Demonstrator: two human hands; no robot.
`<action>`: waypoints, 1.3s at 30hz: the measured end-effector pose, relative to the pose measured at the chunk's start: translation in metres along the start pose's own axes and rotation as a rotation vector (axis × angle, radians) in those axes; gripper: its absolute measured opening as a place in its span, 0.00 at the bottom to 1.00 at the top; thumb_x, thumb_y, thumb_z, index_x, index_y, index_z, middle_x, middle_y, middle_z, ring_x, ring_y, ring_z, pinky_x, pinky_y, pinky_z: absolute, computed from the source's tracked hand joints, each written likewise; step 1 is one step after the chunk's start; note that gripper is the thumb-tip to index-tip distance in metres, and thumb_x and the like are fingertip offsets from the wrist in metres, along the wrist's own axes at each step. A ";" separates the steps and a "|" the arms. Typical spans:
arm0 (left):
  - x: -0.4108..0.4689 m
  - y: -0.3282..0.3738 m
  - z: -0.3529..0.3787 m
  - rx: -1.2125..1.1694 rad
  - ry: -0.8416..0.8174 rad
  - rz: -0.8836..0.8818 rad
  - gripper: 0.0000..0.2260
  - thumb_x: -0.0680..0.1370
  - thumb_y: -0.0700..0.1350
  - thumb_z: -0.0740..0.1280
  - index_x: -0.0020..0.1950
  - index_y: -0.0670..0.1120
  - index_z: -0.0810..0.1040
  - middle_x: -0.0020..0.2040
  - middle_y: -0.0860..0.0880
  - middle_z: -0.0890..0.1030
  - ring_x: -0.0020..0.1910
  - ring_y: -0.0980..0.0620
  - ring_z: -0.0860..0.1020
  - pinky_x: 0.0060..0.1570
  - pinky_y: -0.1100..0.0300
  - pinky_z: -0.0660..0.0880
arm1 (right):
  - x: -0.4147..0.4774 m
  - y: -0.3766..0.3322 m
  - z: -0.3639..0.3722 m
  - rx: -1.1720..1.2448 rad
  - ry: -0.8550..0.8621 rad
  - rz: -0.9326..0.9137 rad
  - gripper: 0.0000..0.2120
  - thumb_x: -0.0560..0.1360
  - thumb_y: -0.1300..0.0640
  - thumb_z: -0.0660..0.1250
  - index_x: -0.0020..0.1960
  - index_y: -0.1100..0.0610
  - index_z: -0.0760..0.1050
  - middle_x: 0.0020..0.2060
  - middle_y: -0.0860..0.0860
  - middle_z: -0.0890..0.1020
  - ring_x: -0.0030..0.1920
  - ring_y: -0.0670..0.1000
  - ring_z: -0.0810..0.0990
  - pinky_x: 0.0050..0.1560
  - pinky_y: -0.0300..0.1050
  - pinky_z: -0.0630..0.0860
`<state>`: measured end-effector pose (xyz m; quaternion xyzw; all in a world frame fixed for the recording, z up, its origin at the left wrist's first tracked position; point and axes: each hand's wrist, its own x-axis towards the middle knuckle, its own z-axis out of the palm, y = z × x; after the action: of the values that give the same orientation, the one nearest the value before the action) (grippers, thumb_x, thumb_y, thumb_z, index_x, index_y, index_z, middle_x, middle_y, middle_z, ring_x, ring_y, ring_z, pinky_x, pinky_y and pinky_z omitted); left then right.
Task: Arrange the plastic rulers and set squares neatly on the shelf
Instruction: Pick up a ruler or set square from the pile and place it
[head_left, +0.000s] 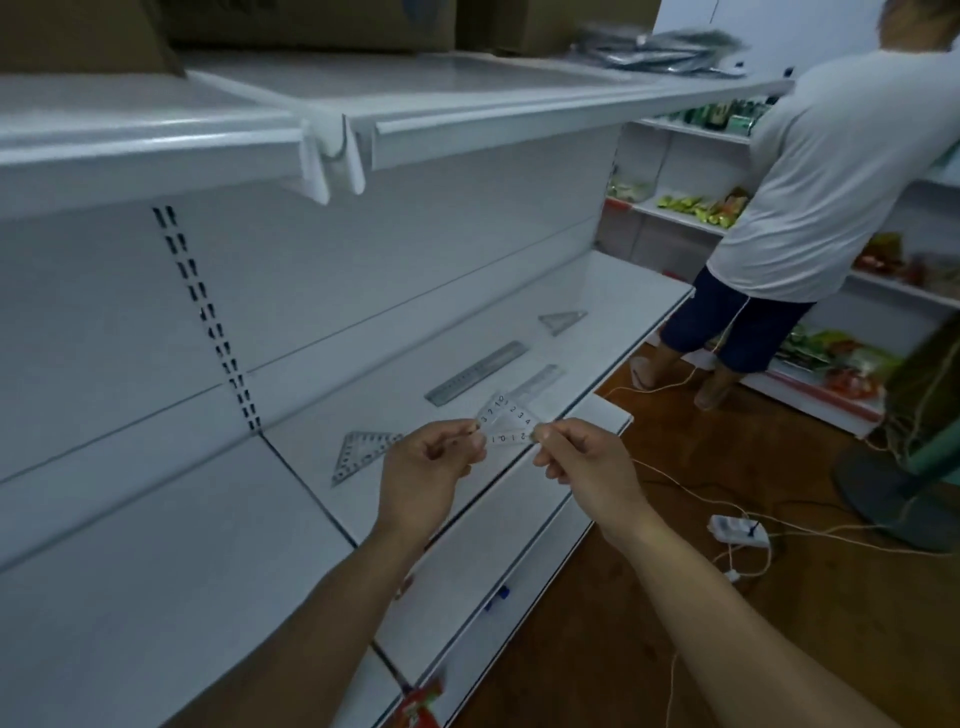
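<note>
A small clear set square (506, 420) with printed numbers hangs above the front edge of the white shelf (322, 447). My left hand (423, 467) pinches its left corner and my right hand (582, 462) pinches its right corner. On the shelf lie a larger clear set square (363, 453) to the left, a long grey ruler (475, 373) behind, a clear ruler (540, 382) beside it, and another set square (562, 320) further right.
A person in a white shirt (831, 182) stands at the right by shelves of packaged goods (701, 208). A power strip (737, 530) and cables lie on the wooden floor. An upper shelf (363, 119) overhangs; a lower shelf (493, 571) juts out below.
</note>
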<state>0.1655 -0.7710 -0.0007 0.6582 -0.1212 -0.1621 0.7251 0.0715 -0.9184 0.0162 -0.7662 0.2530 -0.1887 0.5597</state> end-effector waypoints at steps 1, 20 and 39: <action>0.011 -0.001 0.001 0.013 0.010 0.004 0.06 0.74 0.38 0.72 0.46 0.48 0.83 0.38 0.52 0.85 0.39 0.54 0.83 0.39 0.63 0.79 | 0.012 0.001 0.001 0.007 -0.007 -0.009 0.09 0.78 0.53 0.65 0.45 0.54 0.82 0.34 0.49 0.83 0.33 0.42 0.78 0.36 0.35 0.73; 0.039 -0.007 -0.086 0.439 0.477 0.159 0.13 0.73 0.42 0.73 0.56 0.53 0.81 0.41 0.56 0.83 0.37 0.68 0.79 0.42 0.74 0.75 | 0.128 -0.011 0.112 0.058 -0.580 -0.159 0.03 0.76 0.54 0.67 0.47 0.50 0.80 0.37 0.47 0.83 0.35 0.44 0.79 0.38 0.36 0.76; 0.034 -0.061 -0.106 0.975 0.565 0.037 0.11 0.74 0.50 0.71 0.55 0.51 0.84 0.46 0.55 0.76 0.47 0.54 0.72 0.48 0.61 0.68 | 0.172 0.048 0.131 -0.578 -0.677 -0.924 0.10 0.73 0.49 0.71 0.50 0.52 0.84 0.42 0.49 0.79 0.42 0.51 0.78 0.38 0.42 0.75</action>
<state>0.2338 -0.6926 -0.0732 0.9326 0.0054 0.1079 0.3443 0.2757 -0.9336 -0.0683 -0.9334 -0.2533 -0.0822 0.2407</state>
